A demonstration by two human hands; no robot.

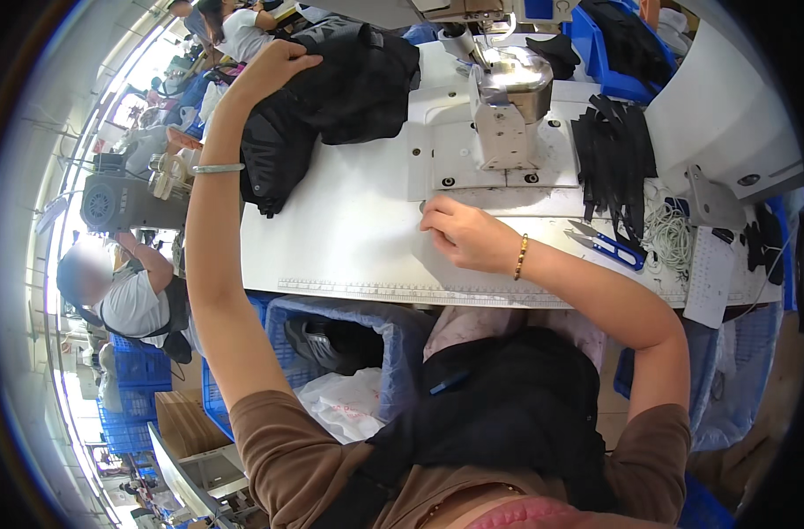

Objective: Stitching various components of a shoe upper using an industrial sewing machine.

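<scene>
My left hand [277,69] reaches to the far left of the white sewing table, its fingers bent together on a pile of black fabric pieces [358,93] with grey printing. More of the black fabric hangs down beside my wrist. Over the middle of the table, just in front of the sewing machine [512,106], my right hand [462,234] is closed with its fingertips pinched. A tiny dark spot shows at those fingertips; what it is, I cannot make out. Blue-handled thread snips [606,247] lie to the right of my right hand.
Black strips [615,159] and a tangle of pale cord [669,231] lie at the right. A blue bin [587,40] of black pieces stands behind them. A ruler strip [375,289] runs along the front edge. Below is a lined blue crate [402,331]. Another person [137,295] sits at left.
</scene>
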